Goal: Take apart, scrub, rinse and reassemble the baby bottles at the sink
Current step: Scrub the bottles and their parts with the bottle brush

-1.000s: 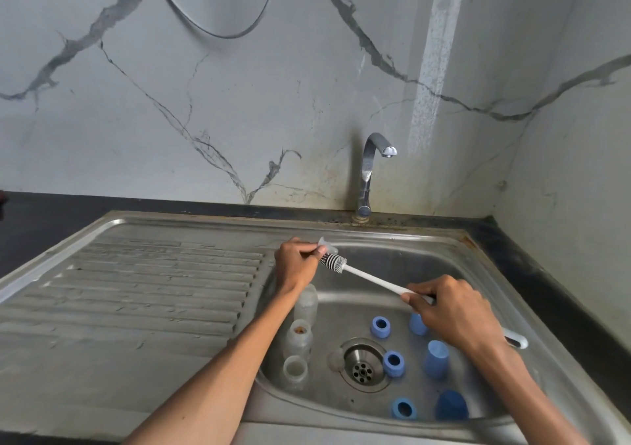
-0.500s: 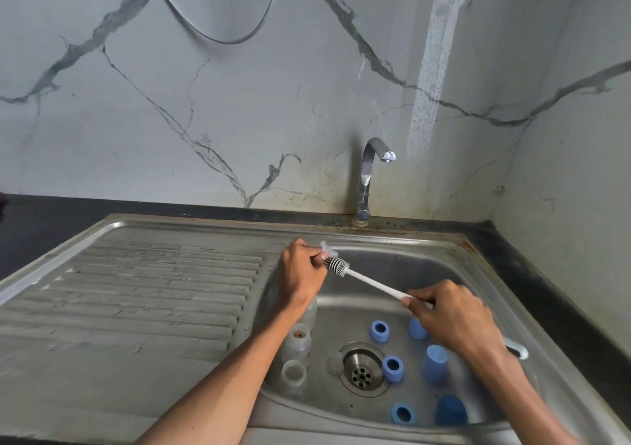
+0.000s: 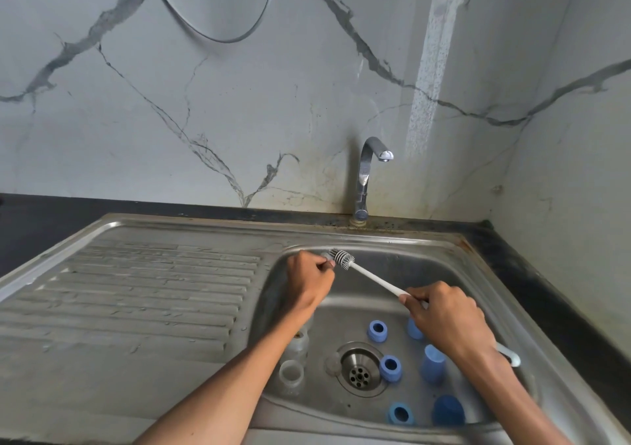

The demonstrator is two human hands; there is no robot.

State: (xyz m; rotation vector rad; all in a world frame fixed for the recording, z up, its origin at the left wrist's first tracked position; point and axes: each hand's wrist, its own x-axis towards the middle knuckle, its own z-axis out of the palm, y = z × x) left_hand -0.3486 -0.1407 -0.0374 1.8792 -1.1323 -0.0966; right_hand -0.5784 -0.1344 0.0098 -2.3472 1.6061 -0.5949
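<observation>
Scrubbing a small clear teat (image 3: pixel 326 256) with a bottle brush (image 3: pixel 344 259) over the sink (image 3: pixel 426 260).

Left hand (image 3: pixel 309 282) pinching the teat at the bristles; right hand (image 3: pixel 444 318) gripping the brush handle. Lying in the basin: clear bottles (image 3: pixel 291 373) at left, blue rings (image 3: pixel 377 331) and caps (image 3: pixel 433 362) beside the drain (image 3: pixel 358 369).

Your sink basin (image 3: pixel 403 267) sits at the right end of the bench (image 3: pixel 532 273), the drainboard (image 3: pixel 143 294) to its left, the tap (image 3: pixel 367 178) at the back edge behind it. In the basin, the drain (image 3: pixel 360 369) lies central; bottle bodies (image 3: pixel 292 373) stand along the left wall, rings (image 3: pixel 377 331) and caps (image 3: pixel 433 364) right of the drain. Your brush (image 3: pixel 368 275) slants above them, head toward the back-left corner.
</observation>
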